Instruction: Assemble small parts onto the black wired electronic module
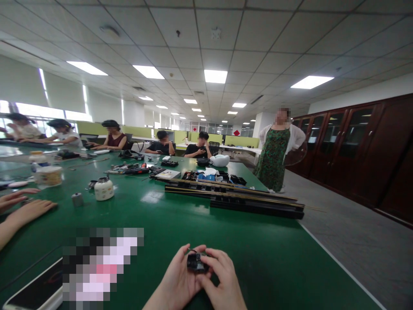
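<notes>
Head view, from the left: a co-worker's hands (30, 211) rest on the green worktop (155, 219), and a pale-edged phone (37, 286) lies in front of them, partly hidden by a pixelated patch. Beyond stand a plastic tub (48, 176), a small metal cylinder (77, 199) and a squat white jar (104, 189), upright on their bases and well apart from the wearer's hands. Near the bottom centre, the left hand (179, 277) cups a small black part (194, 263) just above the worktop, its thumb raised at the left side and its fingers curved behind and beneath, likely to serve as a cradle that leaves the upper face open to the other hand. A short dark wire seems to rise from the part's top. The right hand (223, 272) comes in from the other side, index finger and thumb pinching the part's right edge, probably to steady or work it finely; how hard they press I cannot tell. Farther back, long black rails (258, 207) with thin brass-coloured rods (277, 198) lie lengthwise, presumably because they are too long to stand, and a person (274, 150) stands beyond the worktop's edge.
</notes>
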{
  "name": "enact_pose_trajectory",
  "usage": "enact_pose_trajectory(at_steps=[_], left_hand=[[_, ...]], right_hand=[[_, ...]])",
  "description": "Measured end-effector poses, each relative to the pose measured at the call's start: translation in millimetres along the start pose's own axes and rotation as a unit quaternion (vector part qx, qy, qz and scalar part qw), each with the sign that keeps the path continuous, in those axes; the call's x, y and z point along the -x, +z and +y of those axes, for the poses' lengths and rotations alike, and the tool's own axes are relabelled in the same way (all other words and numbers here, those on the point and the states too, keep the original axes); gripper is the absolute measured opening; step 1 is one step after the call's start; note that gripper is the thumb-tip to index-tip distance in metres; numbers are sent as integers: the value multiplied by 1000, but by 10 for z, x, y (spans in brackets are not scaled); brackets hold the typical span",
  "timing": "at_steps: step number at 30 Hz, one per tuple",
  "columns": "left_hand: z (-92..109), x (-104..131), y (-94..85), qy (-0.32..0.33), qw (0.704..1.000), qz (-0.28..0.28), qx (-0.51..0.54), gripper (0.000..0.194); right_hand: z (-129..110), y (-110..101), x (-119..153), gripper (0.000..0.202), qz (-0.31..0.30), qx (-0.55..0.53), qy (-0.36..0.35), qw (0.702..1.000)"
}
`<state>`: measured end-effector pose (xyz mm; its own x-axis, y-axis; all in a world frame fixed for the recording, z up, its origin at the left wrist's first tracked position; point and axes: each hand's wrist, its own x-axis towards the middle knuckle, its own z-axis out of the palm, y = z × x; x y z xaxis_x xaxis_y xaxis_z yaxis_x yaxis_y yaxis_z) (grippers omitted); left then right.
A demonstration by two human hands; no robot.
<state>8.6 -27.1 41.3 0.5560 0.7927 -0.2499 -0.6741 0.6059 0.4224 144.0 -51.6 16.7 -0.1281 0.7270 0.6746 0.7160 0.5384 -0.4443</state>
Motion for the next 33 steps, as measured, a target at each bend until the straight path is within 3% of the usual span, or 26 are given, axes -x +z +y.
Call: enact_pose_trajectory(at_steps=[9,15,33], left_hand=[[-19,-13,-19,-16,999,12,-26,25],[-3,15,-49,-51,998,-40,-20,32],[36,-6,-99,-42,993,-111,1,28]], right_hand=[[-7,-4,-6,30,-7,-4,6,1000],[-21,-23,-8,33,-18,-27,30,999],[14,-27,-2,24,0,-40,78,996]])
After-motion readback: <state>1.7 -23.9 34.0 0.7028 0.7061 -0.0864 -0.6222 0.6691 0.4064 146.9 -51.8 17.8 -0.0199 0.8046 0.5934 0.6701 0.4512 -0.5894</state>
